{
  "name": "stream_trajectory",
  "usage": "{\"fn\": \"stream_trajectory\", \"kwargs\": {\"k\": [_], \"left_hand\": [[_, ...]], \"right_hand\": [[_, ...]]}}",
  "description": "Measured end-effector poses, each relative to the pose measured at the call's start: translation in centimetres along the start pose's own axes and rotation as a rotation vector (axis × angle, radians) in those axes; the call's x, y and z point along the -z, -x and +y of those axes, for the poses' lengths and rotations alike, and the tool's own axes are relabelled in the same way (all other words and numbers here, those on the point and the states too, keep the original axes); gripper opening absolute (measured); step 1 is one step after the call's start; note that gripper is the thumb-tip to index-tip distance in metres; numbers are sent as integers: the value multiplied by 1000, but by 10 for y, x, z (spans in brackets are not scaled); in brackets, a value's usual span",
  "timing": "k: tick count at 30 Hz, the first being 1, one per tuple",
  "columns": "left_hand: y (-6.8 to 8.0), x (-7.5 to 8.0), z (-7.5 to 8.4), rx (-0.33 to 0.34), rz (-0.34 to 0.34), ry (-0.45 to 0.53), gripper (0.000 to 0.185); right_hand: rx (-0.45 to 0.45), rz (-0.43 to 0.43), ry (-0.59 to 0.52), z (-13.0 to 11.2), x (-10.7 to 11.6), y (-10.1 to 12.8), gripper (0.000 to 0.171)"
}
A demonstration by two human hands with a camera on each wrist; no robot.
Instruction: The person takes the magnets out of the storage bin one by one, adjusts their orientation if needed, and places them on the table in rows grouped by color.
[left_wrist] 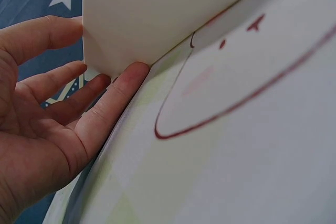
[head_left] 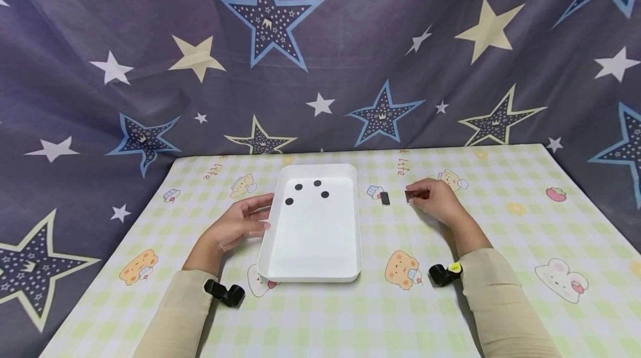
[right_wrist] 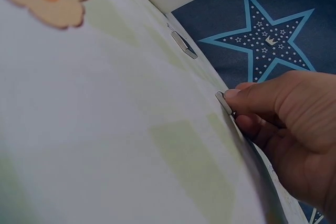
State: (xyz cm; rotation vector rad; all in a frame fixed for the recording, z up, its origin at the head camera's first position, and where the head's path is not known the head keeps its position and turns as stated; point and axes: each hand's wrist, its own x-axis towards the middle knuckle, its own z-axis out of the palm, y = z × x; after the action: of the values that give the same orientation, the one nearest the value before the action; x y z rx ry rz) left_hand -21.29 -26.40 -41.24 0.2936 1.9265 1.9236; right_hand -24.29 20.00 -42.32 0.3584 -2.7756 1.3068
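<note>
On checked cloth, white tray (head_left: 350, 224) — 4 black discs (head_left: 298, 187) inside, left hand (head_left: 240, 225) touching.

My white tray (head_left: 310, 258) holds four black discs (head_left: 298, 187), the table (head_left: 350, 319) wears pale green-and-white checks with cartoon bears, my sleeves (head_left: 501, 302) are beige, and the backdrop (head_left: 320, 52) is dusky blue with stars.

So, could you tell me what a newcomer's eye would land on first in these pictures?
Probably the white tray at the table's centre, with four black discs at its far end. The left hand rests against its left wall, while the right hand pinches a small dark rectangular piece on the checked tablecloth, another piece lying beside it.
</note>
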Motion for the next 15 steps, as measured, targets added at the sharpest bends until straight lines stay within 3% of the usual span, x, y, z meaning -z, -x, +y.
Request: {"fn": "stream_trajectory", "kwargs": {"k": [15], "left_hand": [[0, 0, -1, 2, 10, -8, 79]], "right_hand": [[-63, 58, -113, -5, 1, -1, 31]]}}
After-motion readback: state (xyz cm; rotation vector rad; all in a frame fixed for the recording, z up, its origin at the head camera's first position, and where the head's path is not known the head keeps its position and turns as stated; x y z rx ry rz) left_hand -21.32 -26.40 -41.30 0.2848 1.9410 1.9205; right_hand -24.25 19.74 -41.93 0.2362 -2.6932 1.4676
